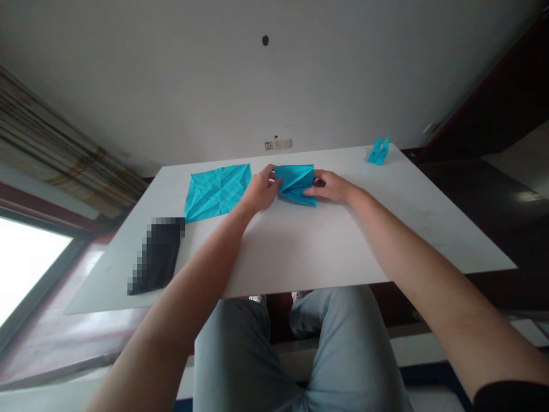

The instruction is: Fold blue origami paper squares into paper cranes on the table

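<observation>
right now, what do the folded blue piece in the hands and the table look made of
The folded blue piece looks like matte paper: sharp creases and thin edges show. The table could be laminate or painted board, judging by its smooth white top.

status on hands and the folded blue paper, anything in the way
Left hand gripping left edge of folded blue origami paper, right hand at its right edge. Layers partly spread. Creased blue sheet beside left hand, nothing visibly blocking.

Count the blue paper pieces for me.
3: a creased sheet at left on the table, a folded piece between the left hand and right hand, and a bird at far right.
</observation>
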Demonstrator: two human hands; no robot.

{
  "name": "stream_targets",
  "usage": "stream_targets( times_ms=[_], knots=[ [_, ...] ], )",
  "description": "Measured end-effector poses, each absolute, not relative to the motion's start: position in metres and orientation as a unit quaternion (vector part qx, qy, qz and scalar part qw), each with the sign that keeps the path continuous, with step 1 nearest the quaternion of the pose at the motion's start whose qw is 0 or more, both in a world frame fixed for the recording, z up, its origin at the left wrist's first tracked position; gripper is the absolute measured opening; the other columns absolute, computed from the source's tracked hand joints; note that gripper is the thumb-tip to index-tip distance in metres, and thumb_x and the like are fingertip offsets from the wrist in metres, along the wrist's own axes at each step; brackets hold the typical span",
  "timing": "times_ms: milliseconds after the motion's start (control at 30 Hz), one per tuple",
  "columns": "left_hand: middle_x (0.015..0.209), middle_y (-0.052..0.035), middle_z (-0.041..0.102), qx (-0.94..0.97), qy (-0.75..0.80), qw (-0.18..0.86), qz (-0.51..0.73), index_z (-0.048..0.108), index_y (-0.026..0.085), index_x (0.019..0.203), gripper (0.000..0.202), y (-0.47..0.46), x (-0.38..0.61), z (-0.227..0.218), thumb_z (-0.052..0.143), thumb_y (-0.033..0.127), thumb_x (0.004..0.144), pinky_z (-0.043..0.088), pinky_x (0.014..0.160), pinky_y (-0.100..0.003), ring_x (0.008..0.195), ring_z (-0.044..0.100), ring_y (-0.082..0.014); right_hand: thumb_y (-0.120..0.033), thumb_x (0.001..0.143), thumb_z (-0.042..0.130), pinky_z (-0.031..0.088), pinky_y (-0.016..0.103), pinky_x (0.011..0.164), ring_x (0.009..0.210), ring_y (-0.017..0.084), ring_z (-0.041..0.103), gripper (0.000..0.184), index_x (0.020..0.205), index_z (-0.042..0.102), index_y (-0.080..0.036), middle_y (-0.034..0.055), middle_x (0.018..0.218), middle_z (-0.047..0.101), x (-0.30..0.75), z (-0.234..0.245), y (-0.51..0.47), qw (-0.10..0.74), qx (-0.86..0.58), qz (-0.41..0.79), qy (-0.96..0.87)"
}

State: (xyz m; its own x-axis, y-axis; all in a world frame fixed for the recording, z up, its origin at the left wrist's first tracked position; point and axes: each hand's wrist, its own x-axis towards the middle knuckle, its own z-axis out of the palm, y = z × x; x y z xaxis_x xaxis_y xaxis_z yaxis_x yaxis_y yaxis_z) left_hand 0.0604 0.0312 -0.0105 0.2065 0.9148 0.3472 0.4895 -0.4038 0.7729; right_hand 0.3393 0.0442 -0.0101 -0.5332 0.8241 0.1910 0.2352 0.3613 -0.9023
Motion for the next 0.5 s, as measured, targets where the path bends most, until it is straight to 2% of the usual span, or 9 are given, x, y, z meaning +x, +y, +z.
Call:
stream_targets(
  times_ms=[100, 267, 400, 500],
  knots=[
    [0.114, -0.0080, 0.082, 0.723, 0.476, 0.288, 0.410, 0.067, 0.023, 0.125, 0.029, 0.0322, 0.0612, -0.0127, 0.070, 0.022, 0.097, 0.063, 0.083, -0.033, 0.090, 0.078, -0.0207, -0.061, 0.077, 0.096, 0.060, 0.048, 0.103, 0.105, 0.031, 0.077, 0.049, 0.111, 0.089, -0.026, 0.0077, 0.118, 0.090, 0.3379, -0.0155, 0.0477, 0.351, -0.380, 0.401, -0.757],
    [0.128, -0.0103, 0.078, 0.711, 0.467, 0.305, 0.428, 0.056, 0.025, 0.143, 0.047, 0.0295, 0.0627, -0.0155, 0.071, 0.024, 0.099, 0.062, 0.076, -0.030, 0.083, 0.076, -0.0160, -0.074, 0.087, 0.084, 0.060, 0.050, 0.103, 0.103, 0.033, 0.078, 0.049, 0.104, 0.090, -0.028, 0.0070, 0.114, 0.090, 0.3393, -0.0194, 0.0530, 0.363, -0.405, 0.378, -0.749],
    [0.136, -0.0131, 0.074, 0.721, 0.450, 0.273, 0.451, 0.049, 0.026, 0.150, 0.065, 0.0267, 0.0616, -0.0156, 0.082, 0.027, 0.094, 0.065, 0.082, -0.033, 0.088, 0.077, -0.0175, -0.080, 0.092, 0.077, 0.059, 0.050, 0.103, 0.105, 0.035, 0.077, 0.054, 0.095, 0.087, -0.026, 0.0074, 0.108, 0.089, 0.3408, -0.0191, 0.0551, 0.365, -0.407, 0.361, -0.756],
    [0.140, -0.0137, 0.073, 0.744, 0.434, 0.239, 0.449, 0.047, 0.025, 0.152, 0.078, 0.0248, 0.0605, -0.0135, 0.090, 0.027, 0.086, 0.068, 0.091, -0.036, 0.099, 0.077, -0.0201, -0.079, 0.094, 0.075, 0.059, 0.050, 0.106, 0.107, 0.035, 0.077, 0.054, 0.098, 0.086, -0.026, 0.0075, 0.113, 0.089, 0.3405, -0.0176, 0.0543, 0.353, -0.397, 0.370, -0.762]
  ],
)
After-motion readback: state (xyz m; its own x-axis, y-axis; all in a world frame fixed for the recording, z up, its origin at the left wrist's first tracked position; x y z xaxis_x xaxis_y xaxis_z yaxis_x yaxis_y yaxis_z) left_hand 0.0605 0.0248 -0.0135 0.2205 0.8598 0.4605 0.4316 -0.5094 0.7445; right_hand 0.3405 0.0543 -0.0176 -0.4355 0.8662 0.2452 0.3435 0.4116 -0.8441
